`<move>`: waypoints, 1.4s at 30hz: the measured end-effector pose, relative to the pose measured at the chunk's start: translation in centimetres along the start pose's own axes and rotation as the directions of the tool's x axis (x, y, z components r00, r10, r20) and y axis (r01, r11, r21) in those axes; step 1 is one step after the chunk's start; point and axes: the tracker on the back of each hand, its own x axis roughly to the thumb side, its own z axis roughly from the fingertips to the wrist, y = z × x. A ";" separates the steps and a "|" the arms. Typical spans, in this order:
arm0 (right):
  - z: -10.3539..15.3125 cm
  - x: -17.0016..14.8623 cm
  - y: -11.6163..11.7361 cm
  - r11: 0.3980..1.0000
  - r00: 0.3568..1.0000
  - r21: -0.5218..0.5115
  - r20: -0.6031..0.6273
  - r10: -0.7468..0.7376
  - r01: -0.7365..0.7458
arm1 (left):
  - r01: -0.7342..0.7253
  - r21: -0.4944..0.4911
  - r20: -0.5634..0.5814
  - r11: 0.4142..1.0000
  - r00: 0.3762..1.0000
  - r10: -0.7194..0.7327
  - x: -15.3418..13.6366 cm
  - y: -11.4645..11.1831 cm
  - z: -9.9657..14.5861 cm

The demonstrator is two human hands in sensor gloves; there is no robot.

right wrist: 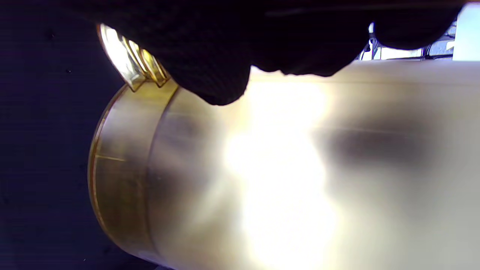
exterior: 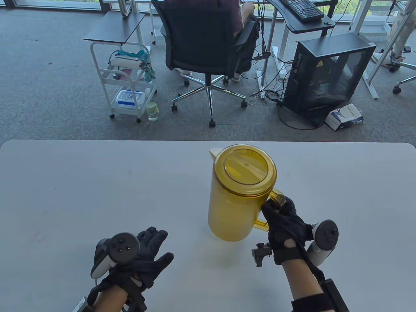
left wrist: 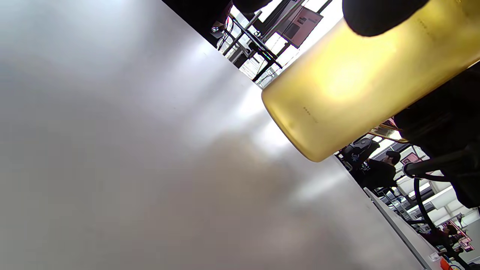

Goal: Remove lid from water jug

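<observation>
My right hand (exterior: pixel 282 224) grasps the handle (exterior: pixel 276 196) of the water jug (exterior: pixel 239 195); the gloved fingers are curled around the handle, near its top. My left hand (exterior: pixel 143 256) is released: the fingers are nearly straight and a little spread, and it holds nothing. It is above the table (exterior: pixel 97 182), to the left of the jug and apart from it. I cannot tell if the palm touches the table surface.

The yellow, translucent jug stands upright on the table, a little right of the middle. The lid (exterior: pixel 246 169) is on the jug, and the white spout (exterior: pixel 215 152) points away from me, to the left.

I can read no brand or writing on the jug. On the floor behind the table lies a box (exterior: pixel 344 117) with a blue print, but the letters are too small for me.

The table view alone shows the lid, both hands and the room: an office chair (exterior: pixel 203 48) with a person seated, a white cart (exterior: pixel 125 81) and a black computer case (exterior: pixel 328 74). The left wrist view shows the frosted wall of the jug (left wrist: pixel 348 90) and its base on the table, with one dark fingertip (left wrist: pixel 378 15) at the top edge. The right wrist view shows the jug (right wrist: pixel 262 168) very close, with the dark glove (right wrist: pixel 225 45) over the handle.
</observation>
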 end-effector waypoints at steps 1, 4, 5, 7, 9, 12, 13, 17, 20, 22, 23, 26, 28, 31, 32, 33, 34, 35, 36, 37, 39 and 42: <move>0.5 0.1 0.3 0.999 1.000 0.038 -0.001 -0.011 0.011 | -0.005 0.001 -0.002 1.000 1.000 0.005 -0.1 0.0 0.0; 1.7 0.1 1.0 0.991 0.999 0.132 0.003 -0.036 0.036 | -0.011 0.003 -0.009 1.000 1.000 0.011 -0.3 0.1 0.0; 2.1 0.0 1.3 0.986 0.999 0.160 0.001 -0.047 0.046 | -0.013 0.002 -0.011 1.000 1.000 0.013 -0.3 0.1 0.0; 2.5 -0.3 1.7 0.977 0.998 0.203 -0.006 -0.060 0.060 | -0.016 -0.001 -0.017 1.000 1.000 0.016 -0.4 0.1 -0.1; 2.8 -0.6 2.0 0.967 0.998 0.246 -0.009 -0.066 0.066 | -0.015 -0.008 -0.022 1.000 1.000 0.015 -0.5 0.1 -0.1; 3.2 -1.0 2.3 0.952 0.997 0.296 -0.019 -0.068 0.071 | -0.020 -0.006 -0.023 1.000 1.000 0.020 -0.5 0.1 -0.1; 3.3 -1.1 2.3 0.947 0.997 0.314 -0.021 -0.068 0.071 | -0.021 -0.005 -0.024 1.000 0.999 0.021 -0.5 0.1 -0.1; 3.5 -1.6 2.6 0.927 0.996 0.365 -0.046 -0.079 0.090 | -0.024 -0.007 -0.031 1.000 0.999 0.024 -0.5 0.2 -0.1; 3.5 -1.9 2.8 0.914 0.995 0.393 -0.055 -0.085 0.100 | -0.028 -0.006 -0.032 1.000 0.999 0.028 -0.5 0.2 0.0; 3.5 -1.9 3.0 0.899 0.994 0.424 -0.057 -0.091 0.107 | -0.029 -0.004 -0.032 1.000 0.999 0.029 -0.5 0.3 0.0; 3.5 -1.9 3.0 0.897 0.993 0.427 -0.061 -0.096 0.113 | -0.031 -0.005 -0.033 1.000 0.999 0.031 -0.5 0.3 0.0; 3.5 -2.0 3.0 0.886 0.992 0.447 -0.068 -0.102 0.122 | -0.030 -0.008 -0.034 1.000 0.999 0.030 -0.5 0.2 0.0; 3.4 -2.0 3.1 0.879 0.993 0.462 -0.073 -0.094 0.117 | -0.028 -0.011 -0.036 1.000 0.999 0.028 -0.5 0.2 0.0; 3.4 -1.9 3.1 0.876 0.994 0.470 -0.081 -0.079 0.109 | -0.028 -0.017 -0.040 0.999 0.999 0.028 -0.5 0.2 0.0; 3.4 -1.9 3.1 0.876 0.995 0.473 -0.073 -0.067 0.093 | -0.028 -0.018 -0.042 0.999 0.999 0.028 -0.5 0.2 0.0; 3.5 -1.9 3.1 0.875 0.996 0.477 -0.070 -0.055 0.082 | -0.028 -0.018 -0.044 0.999 0.999 0.027 -0.5 0.2 0.0; 3.5 -1.9 3.1 0.875 0.996 0.478 -0.069 -0.050 0.077 | -0.027 -0.019 -0.046 0.999 0.999 0.026 -0.5 0.2 0.0; 3.5 -1.9 3.1 0.874 0.996 0.479 -0.071 -0.051 0.079 | -0.025 -0.017 -0.052 1.000 0.998 0.024 -0.5 0.3 0.0; 3.4 -1.9 3.1 0.873 0.996 0.480 -0.077 -0.054 0.085 | -0.023 -0.010 -0.065 1.000 0.998 0.023 -0.6 0.3 0.1; 3.4 -1.9 3.2 0.871 0.995 0.484 -0.081 -0.056 0.088 | -0.025 0.002 -0.085 1.000 0.996 0.025 -0.7 0.4 0.1; 3.4 -1.9 3.2 0.866 0.995 0.492 -0.086 -0.053 0.089 | -0.037 0.024 -0.125 0.999 0.991 0.040 -1.1 0.5 0.2; 3.3 -1.9 3.1 0.862 0.994 0.499 -0.096 -0.052 0.094 | -0.155 0.094 -0.220 0.983 0.960 0.172 -2.5 1.1 0.6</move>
